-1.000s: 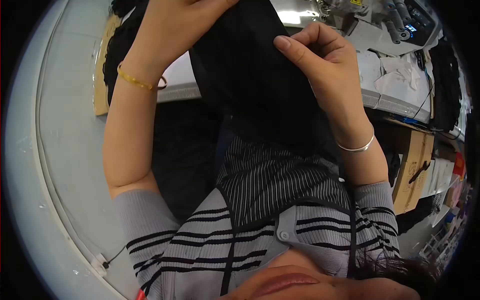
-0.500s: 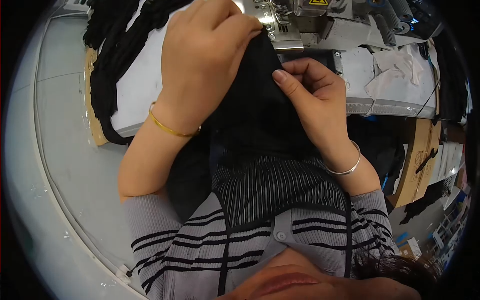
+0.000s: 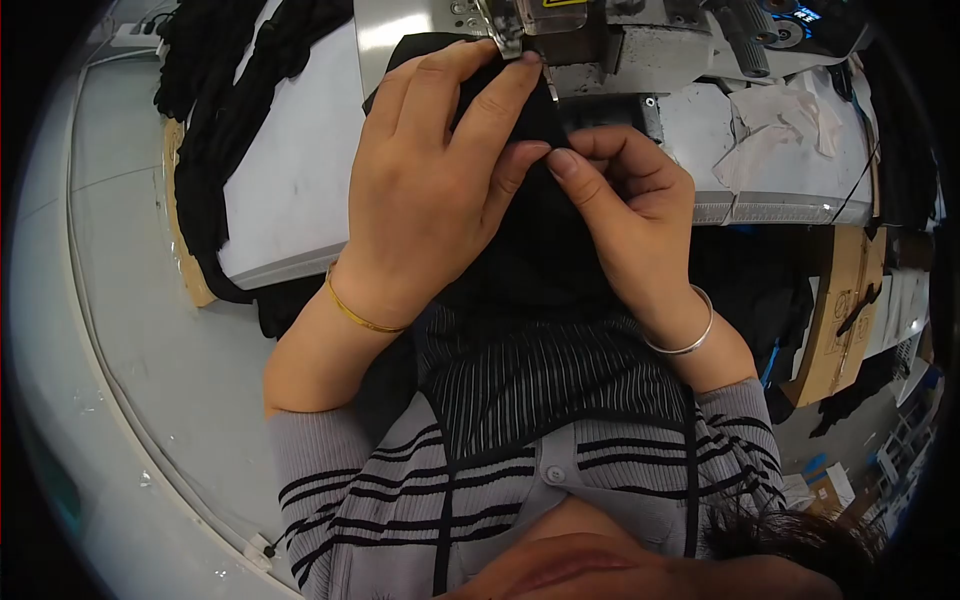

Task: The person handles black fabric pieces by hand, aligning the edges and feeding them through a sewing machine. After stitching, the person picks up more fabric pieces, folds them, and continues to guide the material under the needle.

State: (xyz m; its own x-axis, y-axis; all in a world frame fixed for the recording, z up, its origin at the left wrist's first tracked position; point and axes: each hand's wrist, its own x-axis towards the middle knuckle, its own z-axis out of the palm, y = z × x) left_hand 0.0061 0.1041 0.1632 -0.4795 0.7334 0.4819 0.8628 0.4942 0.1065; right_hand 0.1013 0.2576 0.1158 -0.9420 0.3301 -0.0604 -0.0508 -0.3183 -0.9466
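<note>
Black cloth [image 3: 545, 215] runs from the lap up to the sewing machine's needle area [image 3: 508, 40]. My left hand [image 3: 435, 160] lies over the cloth with its fingers spread, the fingertips close to the presser foot and the thumb near my right thumb. Pinched between the thumb and fingers of my right hand [image 3: 635, 195] is the cloth's right edge, just in front of the machine. Part of the cloth is hidden under my left hand.
A bundle of black fabric [image 3: 205, 150] hangs over the left side of the white table [image 3: 290, 170]. Light scraps [image 3: 780, 125] lie on the right part, above a ruler strip [image 3: 780, 210]. A cardboard box [image 3: 840, 320] stands at lower right.
My left hand has gone from a raised pinch to lying spread over the cloth. The cloth now reaches out to the left beneath its fingers. My right hand has barely moved.
</note>
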